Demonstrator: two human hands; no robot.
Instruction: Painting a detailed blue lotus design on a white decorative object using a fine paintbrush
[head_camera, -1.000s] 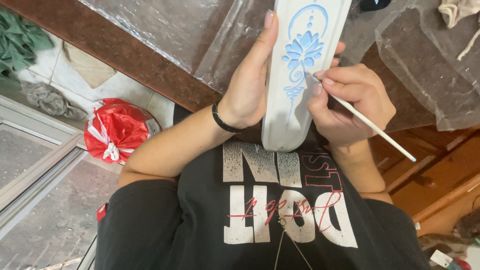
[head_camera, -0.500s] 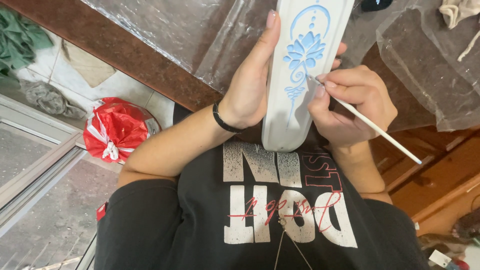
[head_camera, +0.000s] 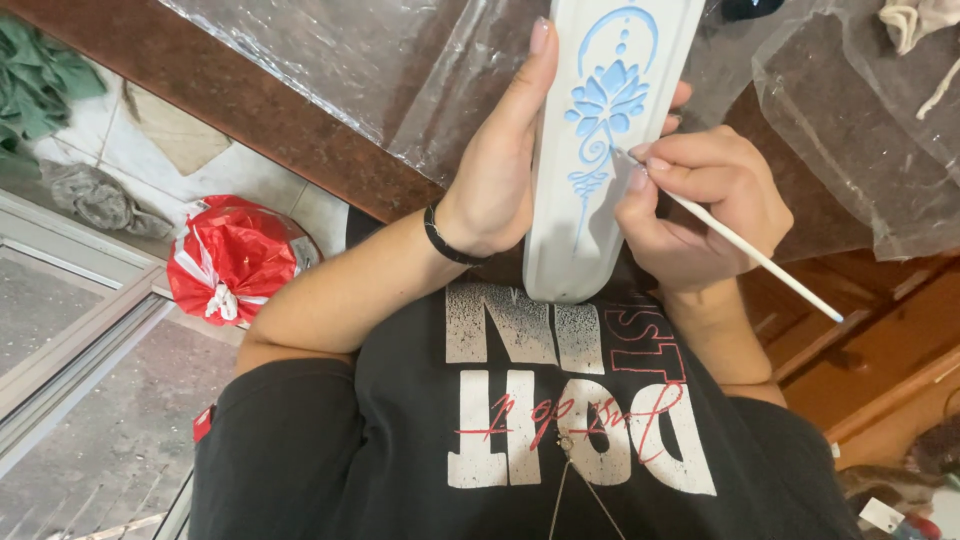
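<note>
My left hand (head_camera: 497, 170) grips a long white plaque (head_camera: 560, 230) from its left side, thumb up along the edge, fingertips showing past the right edge. The plaque carries a raised blue lotus design (head_camera: 605, 105) with curls and a thin line below. Its lower end rests against my black shirt. My right hand (head_camera: 700, 205) pinches a thin white paintbrush (head_camera: 745, 250), whose tip touches the plaque just right of the blue curls. The handle slants down to the right. A black band circles my left wrist.
Clear plastic sheet (head_camera: 380, 60) covers a brown counter (head_camera: 250, 110) ahead. A red tied bag (head_camera: 235, 260) sits on the floor at left, with green and grey cloths (head_camera: 50, 90) beyond it. Wooden drawers (head_camera: 880, 340) stand at right.
The brush handle has tilted slightly and the plaque has shifted a little; both hands keep the same hold.
</note>
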